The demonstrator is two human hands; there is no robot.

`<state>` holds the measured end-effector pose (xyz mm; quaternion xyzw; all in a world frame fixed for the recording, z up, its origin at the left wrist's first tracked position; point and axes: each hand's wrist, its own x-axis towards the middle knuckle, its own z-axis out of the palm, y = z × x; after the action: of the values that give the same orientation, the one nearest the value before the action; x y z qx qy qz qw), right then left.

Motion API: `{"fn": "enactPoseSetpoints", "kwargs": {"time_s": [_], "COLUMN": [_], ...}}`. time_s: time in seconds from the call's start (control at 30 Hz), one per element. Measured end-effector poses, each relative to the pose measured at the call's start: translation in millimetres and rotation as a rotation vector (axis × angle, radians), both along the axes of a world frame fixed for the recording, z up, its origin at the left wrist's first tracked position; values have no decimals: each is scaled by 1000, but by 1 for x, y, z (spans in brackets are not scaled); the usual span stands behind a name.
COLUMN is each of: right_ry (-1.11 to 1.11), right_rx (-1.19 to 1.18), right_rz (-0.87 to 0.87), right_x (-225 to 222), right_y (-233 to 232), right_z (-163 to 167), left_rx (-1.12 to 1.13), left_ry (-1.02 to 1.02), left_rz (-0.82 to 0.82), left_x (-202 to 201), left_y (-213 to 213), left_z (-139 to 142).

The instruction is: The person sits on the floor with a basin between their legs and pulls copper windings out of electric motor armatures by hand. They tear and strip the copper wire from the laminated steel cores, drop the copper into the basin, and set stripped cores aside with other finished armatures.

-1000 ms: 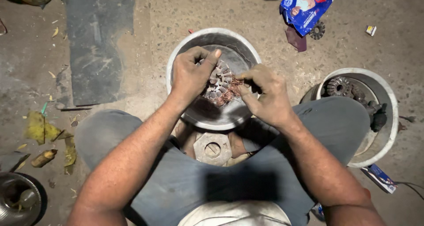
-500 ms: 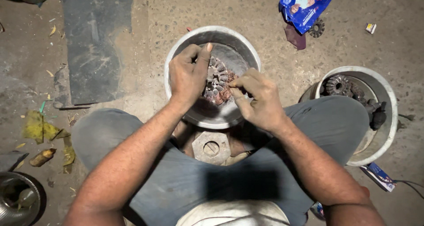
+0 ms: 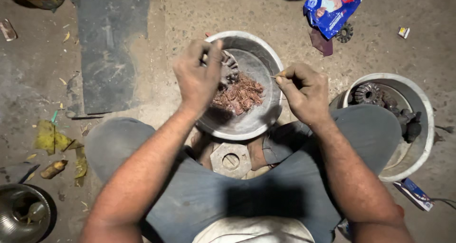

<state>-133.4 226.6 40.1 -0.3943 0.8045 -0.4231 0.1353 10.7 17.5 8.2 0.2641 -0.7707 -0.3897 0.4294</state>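
Note:
My left hand (image 3: 197, 74) grips a round toothed metal part (image 3: 230, 68), tilted up against the far wall of a metal bowl (image 3: 266, 117) between my knees. A tangle of copper wire (image 3: 240, 95) lies in the bowl under that part. My right hand (image 3: 304, 91) is to the right of the bowl's rim, fingers pinched on a thin strand of wire (image 3: 266, 75) that runs toward the part.
A second bowl (image 3: 422, 143) with dark gears stands by my right knee. A square metal block (image 3: 231, 159) sits between my legs. A dark mat (image 3: 107, 50) lies far left, a blue packet (image 3: 332, 5) far right, a steel pot (image 3: 21, 219) near left.
My left hand tipped the toothed part up and toward the bowl's far side, uncovering the copper tangle. My right hand drew away to the right, pulling a wire strand.

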Motion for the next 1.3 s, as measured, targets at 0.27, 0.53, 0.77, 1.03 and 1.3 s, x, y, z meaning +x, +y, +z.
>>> {"fn": "enactPoseSetpoints", "kwargs": {"time_s": [0.27, 0.53, 0.77, 1.03, 1.3], "right_ry": [645, 37, 128, 188, 266], "right_rx": [-101, -65, -98, 103, -185], "right_rz": [179, 107, 27, 134, 229], "right_x": [33, 23, 10, -12, 35], "right_y": [-22, -22, -10, -11, -33], "right_z": [18, -6, -8, -28, -12], "left_rx": [-90, 298, -14, 161, -29], "left_ry": [7, -24, -48, 79, 0], "left_rz": [-116, -329, -106, -54, -34], "left_x": [1, 2, -1, 4, -1], "left_y": [12, 3, -6, -23, 5], "left_z": [16, 13, 6, 0, 0]}}
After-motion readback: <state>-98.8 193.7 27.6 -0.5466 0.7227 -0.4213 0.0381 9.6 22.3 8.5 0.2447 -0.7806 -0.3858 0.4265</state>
